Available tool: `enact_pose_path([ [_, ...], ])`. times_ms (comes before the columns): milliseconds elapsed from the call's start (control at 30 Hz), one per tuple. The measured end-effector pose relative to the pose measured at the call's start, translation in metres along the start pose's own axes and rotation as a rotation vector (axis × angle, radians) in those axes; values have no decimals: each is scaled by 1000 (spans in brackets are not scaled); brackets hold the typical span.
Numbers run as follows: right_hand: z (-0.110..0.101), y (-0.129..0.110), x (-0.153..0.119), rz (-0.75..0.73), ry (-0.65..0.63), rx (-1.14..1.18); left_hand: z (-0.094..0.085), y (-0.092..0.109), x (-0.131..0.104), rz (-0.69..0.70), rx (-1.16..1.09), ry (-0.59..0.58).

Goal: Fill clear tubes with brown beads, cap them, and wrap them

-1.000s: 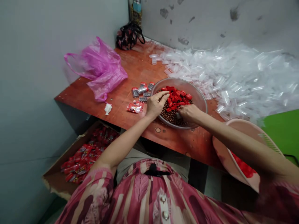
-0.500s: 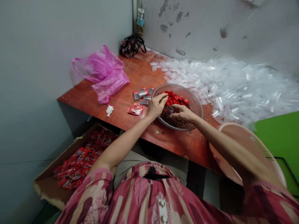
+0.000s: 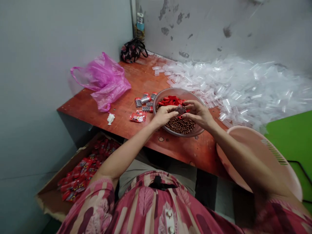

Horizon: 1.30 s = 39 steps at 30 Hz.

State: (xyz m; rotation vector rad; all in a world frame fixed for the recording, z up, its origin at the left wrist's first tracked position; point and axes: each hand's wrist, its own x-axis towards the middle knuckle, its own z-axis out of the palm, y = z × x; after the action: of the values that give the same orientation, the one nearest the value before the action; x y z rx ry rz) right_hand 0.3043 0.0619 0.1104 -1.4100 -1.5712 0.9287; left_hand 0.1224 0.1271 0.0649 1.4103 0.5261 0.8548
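2 hands point(image 3: 162, 116) point(image 3: 201, 115) hold 1 container point(image 3: 180, 111) (dark-filled) over the bowl point(image 3: 191, 95).

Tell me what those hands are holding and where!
A small dark-filled container, held at its left end by the left fingers; whether right fingers grip it is unclear.

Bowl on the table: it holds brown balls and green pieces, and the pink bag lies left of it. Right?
Not quite: the pieces are red, as the head view shows. The bowl does hold brown balls, and the pink bag lies left of it.
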Motion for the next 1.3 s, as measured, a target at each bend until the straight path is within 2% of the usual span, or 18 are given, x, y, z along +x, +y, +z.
enact_pose_path([
  [133, -12, -4, -1, -198, -57, -316, -1, 5, -2, -103, -151, -88],
  [267, -18, -8, 3, -240, -120, -460, -1, 7, -3, -120, -147, -100],
  [367, -20, -14, 5, -236, -154, -541, -1, 4, -2, -71, -60, -86],
  [500, -24, -26, 10, -265, -290, -658, 0, 2, -1, 25, 128, -80],
  [667, -26, -29, 17, -267, -393, -837, 3, 7, -4, 108, 354, -43],
  [767, -26, -26, 16, -265, -389, -918, 6, 13, -7, 106, 437, -35],
  [867, -31, -23, 10, -228, -348, -864, 7, 15, -9, 92, 457, -38],
  [967, -38, -14, 8, -118, -421, -777, 6, 10, -6, 86, 403, 17],
  [1067, -41, 4, 13, -75, -444, -920, 4, 3, -3, 4, 184, 53],
  [1167, -31, 25, 23, -158, -391, -1204, 3, 3, -2, -109, -83, 10],
  [1300, -13, 42, 34, -292, -477, -1358, 1, 9, -4, -166, -202, -9],
])
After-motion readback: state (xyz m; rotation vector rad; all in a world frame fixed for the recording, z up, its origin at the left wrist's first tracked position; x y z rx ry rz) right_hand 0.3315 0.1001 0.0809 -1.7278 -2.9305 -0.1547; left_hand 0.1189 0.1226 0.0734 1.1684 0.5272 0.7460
